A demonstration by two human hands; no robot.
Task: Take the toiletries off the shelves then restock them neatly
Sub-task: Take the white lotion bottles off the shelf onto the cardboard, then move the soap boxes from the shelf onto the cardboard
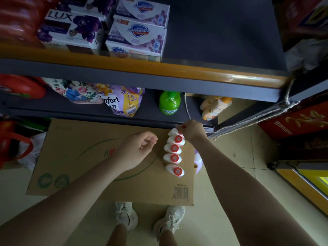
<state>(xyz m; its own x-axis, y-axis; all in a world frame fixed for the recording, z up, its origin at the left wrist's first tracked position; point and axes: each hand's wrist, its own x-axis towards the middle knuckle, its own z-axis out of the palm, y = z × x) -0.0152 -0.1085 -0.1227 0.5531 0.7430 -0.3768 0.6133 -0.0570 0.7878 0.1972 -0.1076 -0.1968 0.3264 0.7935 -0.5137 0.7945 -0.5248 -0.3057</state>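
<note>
Five white bottles line the box; right hand grips one, left loosely curled.

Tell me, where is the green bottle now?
The green bottle stands on the lower shelf, right of centre, between the purple Comfort pouch and the orange bottles.

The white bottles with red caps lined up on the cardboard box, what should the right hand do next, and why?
Probably let go and pull back. The right hand pinches the cap of the farthest white bottle, which already stands in the row of bottles on the cardboard box. The left hand hangs loosely curled, holding nothing.
</note>
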